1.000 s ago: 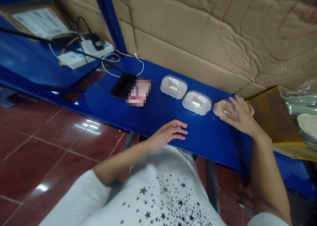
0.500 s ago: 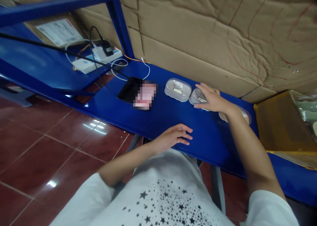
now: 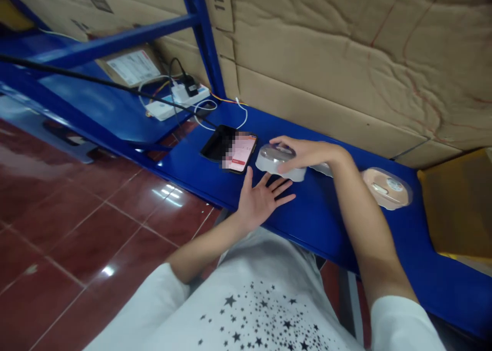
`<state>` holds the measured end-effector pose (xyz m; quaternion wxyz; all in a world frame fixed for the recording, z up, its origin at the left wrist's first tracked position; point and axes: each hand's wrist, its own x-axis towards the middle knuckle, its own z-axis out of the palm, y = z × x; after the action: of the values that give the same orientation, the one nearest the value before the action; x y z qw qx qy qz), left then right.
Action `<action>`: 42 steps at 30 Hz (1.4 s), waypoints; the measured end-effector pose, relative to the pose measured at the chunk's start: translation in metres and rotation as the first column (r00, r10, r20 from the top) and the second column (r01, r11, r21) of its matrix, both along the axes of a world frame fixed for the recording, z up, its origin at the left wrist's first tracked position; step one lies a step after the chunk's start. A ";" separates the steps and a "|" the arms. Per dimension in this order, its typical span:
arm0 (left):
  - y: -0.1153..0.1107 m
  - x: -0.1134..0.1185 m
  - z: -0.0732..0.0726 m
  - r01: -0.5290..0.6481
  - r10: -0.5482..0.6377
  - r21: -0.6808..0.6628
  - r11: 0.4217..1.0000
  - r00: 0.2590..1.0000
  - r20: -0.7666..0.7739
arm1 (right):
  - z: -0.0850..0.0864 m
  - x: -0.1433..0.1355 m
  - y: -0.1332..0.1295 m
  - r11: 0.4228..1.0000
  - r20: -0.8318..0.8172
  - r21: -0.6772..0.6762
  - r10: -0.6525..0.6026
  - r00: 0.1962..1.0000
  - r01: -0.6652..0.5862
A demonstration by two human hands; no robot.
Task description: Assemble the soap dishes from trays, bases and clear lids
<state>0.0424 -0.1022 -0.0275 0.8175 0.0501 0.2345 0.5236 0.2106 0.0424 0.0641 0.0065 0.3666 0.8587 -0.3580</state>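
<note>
A pale, oval plastic container with a clear domed lid [image 3: 269, 158] is in the grip of my right hand [image 3: 303, 153], whose fingers and thumb span its top. It is tilted and lifted off the blue shelf [image 3: 323, 218]. Just below it my left hand [image 3: 259, 202] is spread open, palm up and holding nothing. Partly hidden behind my right wrist lies another clear-lidded container [image 3: 323, 169]. Farther right, a peach-coloured container [image 3: 386, 188] with a round label rests on the shelf.
Left of the container lies a phone [image 3: 244, 153] on a black object [image 3: 219, 143]. A power strip [image 3: 177, 105] with plugs and cables sits beyond the blue upright [image 3: 207, 54]. Cardboard [image 3: 326, 74] lines the back. A carton [image 3: 457, 202] stands at the right.
My right hand has moved left from the middle container and now grips the leftmost one, raised and tilted. My left hand has turned palm up and spread its fingers. The camera view has shifted.
</note>
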 end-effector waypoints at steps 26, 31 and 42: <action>0.000 -0.004 0.002 0.035 -0.029 -0.125 0.992 0.999 0.046 | 0.012 -0.010 -0.047 0.908 0.228 0.415 -0.155 0.961 0.048; -0.001 0.001 -0.001 0.053 -0.053 -0.119 0.991 0.999 0.006 | 0.022 -0.008 -0.114 0.909 0.305 0.402 -0.018 0.952 -0.112; 0.002 -0.002 -0.007 0.030 -0.035 -0.066 0.997 0.997 -0.064 | 0.027 -0.028 -0.123 0.955 0.374 0.274 0.004 0.927 -0.115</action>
<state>0.0404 -0.1007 -0.0343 0.8190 0.0443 0.2772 0.5004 0.1828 -0.0805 0.0913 0.1249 0.3980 0.8961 -0.1518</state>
